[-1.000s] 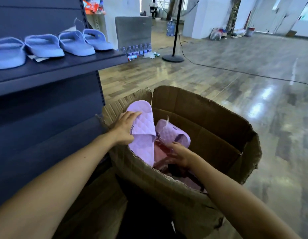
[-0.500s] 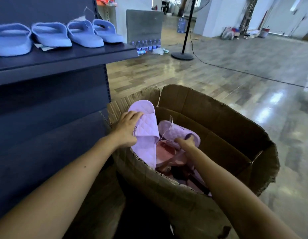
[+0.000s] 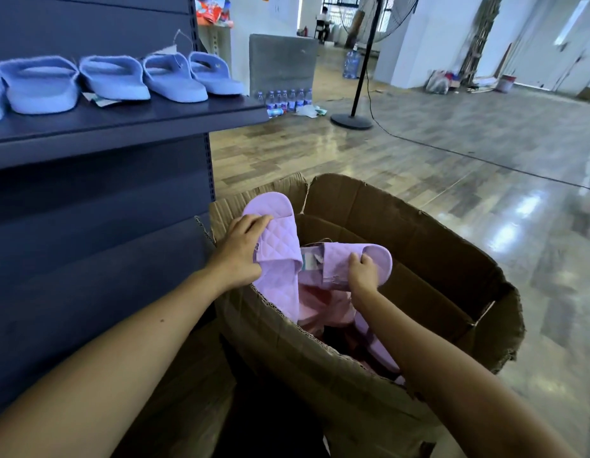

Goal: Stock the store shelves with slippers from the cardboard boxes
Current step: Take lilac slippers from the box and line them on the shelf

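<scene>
An open cardboard box stands on the floor beside a dark blue shelf unit. My left hand grips a lilac quilted slipper by its strap, held upright at the box's left wall. My right hand grips a second lilac slipper with a paper tag, lifted above the box's contents. Pink and lilac slippers lie lower in the box, partly hidden. Several light blue slippers are lined up on the shelf.
A fan stand with a round base and its cable stand on the wooden floor behind the box. Water bottles sit by a grey panel. The lower shelf levels at left are dark.
My right hand has closed round the second lilac slipper and lifted it out of the pile. My left hand keeps its hold on the first slipper. The view has tilted up slightly.
</scene>
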Tool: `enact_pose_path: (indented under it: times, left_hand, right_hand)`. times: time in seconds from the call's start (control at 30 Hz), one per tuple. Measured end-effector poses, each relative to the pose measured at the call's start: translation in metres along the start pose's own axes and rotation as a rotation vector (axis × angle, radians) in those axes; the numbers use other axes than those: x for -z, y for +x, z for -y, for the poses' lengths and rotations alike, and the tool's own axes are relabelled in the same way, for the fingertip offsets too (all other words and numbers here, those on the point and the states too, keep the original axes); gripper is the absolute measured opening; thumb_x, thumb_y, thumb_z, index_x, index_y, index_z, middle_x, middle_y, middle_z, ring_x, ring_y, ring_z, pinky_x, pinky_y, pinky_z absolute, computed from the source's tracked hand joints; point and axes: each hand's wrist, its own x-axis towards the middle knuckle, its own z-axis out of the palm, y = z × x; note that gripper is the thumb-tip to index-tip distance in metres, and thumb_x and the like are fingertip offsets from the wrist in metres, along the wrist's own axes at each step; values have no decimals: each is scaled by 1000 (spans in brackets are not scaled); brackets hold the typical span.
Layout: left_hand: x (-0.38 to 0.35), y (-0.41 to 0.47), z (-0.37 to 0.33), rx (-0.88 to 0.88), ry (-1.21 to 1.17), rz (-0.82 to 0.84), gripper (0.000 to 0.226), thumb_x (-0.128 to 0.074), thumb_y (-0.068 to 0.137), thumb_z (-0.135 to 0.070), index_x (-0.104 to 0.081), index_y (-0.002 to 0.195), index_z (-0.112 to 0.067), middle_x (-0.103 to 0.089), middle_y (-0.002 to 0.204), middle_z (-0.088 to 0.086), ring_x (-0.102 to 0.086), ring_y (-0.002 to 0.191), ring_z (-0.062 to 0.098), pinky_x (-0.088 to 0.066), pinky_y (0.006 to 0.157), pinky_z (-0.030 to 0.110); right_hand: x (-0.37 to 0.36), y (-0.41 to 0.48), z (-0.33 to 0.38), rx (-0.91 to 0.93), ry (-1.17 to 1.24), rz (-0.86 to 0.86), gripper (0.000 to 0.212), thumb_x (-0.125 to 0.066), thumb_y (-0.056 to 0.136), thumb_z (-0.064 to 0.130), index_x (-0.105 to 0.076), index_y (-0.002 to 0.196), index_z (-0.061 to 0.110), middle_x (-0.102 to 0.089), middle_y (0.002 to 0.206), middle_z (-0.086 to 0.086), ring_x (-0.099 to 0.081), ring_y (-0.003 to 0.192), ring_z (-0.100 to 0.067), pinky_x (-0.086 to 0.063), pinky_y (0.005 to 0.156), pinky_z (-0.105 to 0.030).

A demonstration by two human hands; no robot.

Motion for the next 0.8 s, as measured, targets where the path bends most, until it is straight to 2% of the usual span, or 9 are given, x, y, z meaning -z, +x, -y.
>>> enact_pose_path:
  times: [0.1,0.17,0.3,0.4,0.47,0.57,0.63,0.7,0.8]
  left_hand:
    - [12,-7,-2,31,-39,-139,76,-48,66,-5,-36,141,-7,-38,139,10,-28,132,27,-23,104,23]
    - [29,-5,-5,83,-77,-245,74,-45,67,-3,-37,140,-7,-36,142,11,-26,133,26,-20,104,21]
    - [69,0,-12,48,-71,-349,81,-36,58,-7,-39,139,-3,-37,142,16,-30,132,34,-15,105,19]
    - [98,6,-14,63,-57,-420,76,-34,61,-3,-44,136,-4,-40,143,13,-31,134,31,-13,107,18]
    - [124,13,-15,54,-25,-511,74,-29,60,-3,-52,130,-3,-49,138,12,-39,130,30,-16,106,15]
    - [162,12,-10,-16,180,-444,70,-29,69,-1,-46,136,-7,-43,145,3,-34,133,24,-16,109,17]
    - [179,1,-1,-15,275,-399,68,-38,75,9,-40,140,-12,-35,149,-2,-29,137,18,-15,112,19]
    - [196,-15,11,36,306,-446,71,-40,76,13,-38,141,-13,-32,151,-3,-29,138,16,-15,112,19]
    - [229,-49,32,165,308,-548,70,-39,77,13,-37,142,-13,-32,151,0,-32,138,17,-21,112,23]
  right_hand:
    - [3,-12,38,199,-98,52,25,-39,97,25,-52,112,10,-58,100,-6,-53,95,-23,-36,102,-46]
    - [7,-21,67,405,-168,152,31,-50,93,26,-47,121,14,-59,116,-5,-55,107,-26,-36,102,-40]
    - [21,-38,131,864,-702,235,76,-64,75,56,-33,136,22,-57,128,-3,-48,123,-23,-28,100,-37]
    - [35,-46,168,1084,-1032,345,121,-46,47,85,-10,147,26,-36,145,-3,-33,132,-23,-24,107,-43]
    - [39,-48,183,1205,-1217,358,130,-48,43,86,0,149,27,-27,146,-2,-28,132,-24,-20,110,-44]
    - [30,-58,202,1468,-1333,150,131,-72,31,75,-25,142,23,-54,118,-3,-51,103,-23,-46,89,-37]
    - [17,-75,217,1547,-1283,104,121,-75,19,68,-48,129,24,-62,98,-1,-55,86,-21,-52,72,-33]
    - [-1,-98,237,1611,-1199,120,106,-77,37,62,-50,130,21,-59,110,-6,-56,98,-26,-48,83,-39]
    - [-35,-136,264,1569,-931,255,86,-65,71,53,-29,142,19,-40,130,-9,-37,122,-29,-28,105,-40]
